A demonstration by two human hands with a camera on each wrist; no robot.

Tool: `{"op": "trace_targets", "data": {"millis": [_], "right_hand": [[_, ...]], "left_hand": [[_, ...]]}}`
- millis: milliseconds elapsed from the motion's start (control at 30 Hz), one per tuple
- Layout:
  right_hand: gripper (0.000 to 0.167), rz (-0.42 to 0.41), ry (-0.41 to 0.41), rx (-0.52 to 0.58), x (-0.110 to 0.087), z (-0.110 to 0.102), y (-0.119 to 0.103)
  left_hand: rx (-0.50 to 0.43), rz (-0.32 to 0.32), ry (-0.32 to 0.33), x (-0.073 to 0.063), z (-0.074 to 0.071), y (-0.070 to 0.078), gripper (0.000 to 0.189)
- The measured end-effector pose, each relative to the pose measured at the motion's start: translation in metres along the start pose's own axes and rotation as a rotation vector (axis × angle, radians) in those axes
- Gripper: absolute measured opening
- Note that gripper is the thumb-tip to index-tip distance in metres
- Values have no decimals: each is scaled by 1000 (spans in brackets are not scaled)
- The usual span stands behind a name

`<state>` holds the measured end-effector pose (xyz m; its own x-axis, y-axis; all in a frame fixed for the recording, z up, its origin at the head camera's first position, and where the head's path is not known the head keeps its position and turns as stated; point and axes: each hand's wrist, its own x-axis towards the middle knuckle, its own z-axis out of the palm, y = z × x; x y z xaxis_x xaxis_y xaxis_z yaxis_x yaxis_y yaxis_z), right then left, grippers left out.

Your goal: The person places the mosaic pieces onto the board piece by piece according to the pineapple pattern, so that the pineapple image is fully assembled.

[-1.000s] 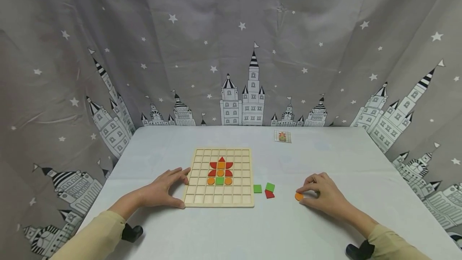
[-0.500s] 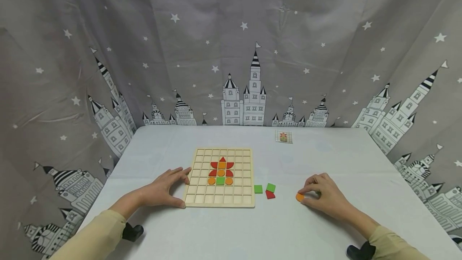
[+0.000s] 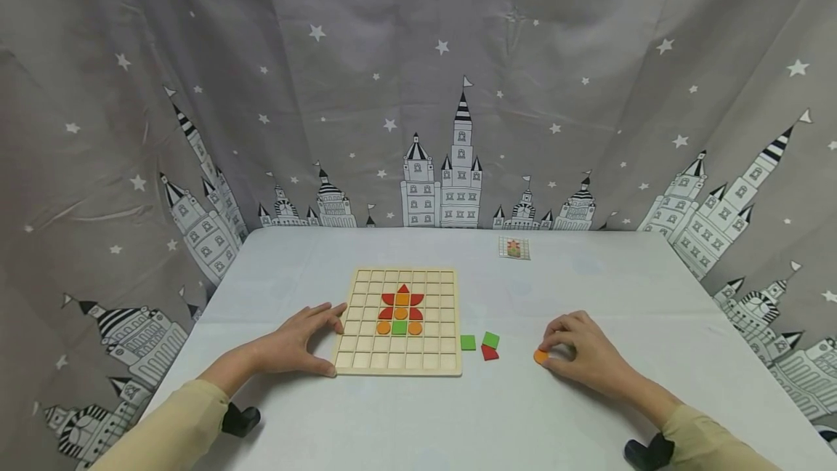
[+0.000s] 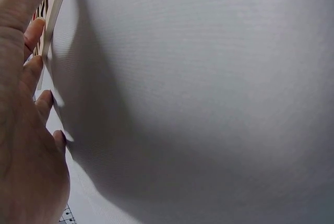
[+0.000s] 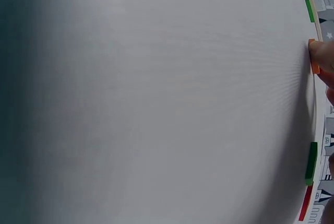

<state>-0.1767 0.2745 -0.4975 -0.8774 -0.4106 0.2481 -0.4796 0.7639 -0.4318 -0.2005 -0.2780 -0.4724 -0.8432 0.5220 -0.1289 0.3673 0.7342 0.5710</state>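
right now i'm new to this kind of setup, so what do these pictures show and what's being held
No machine here: just a person's bare left hand and right hand. The wide picture comes from a camera worn on the head; the other two from a camera on each wrist. On a white table lies a gridded board holding coloured pieces. The left touches the board's left edge; the right pinches an orange disc. Beside the board lie two green squares and a red piece; a small card lies farther back.
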Motion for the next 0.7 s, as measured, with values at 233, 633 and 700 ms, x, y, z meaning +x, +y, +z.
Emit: {"op": "trace_targets", "data": {"millis": [233,633,700], "right_hand": [[22,-31,6,23,20,4,-13],[14,-164,-22,73,78,17,-61],[13,-186,-30,72,86,21,-68]], "left_hand": [[3,1,0,0,0,0,58],[67,-25,-13,2,-5,6,57],[65,-43,-14,2,-5,7,57]]}}
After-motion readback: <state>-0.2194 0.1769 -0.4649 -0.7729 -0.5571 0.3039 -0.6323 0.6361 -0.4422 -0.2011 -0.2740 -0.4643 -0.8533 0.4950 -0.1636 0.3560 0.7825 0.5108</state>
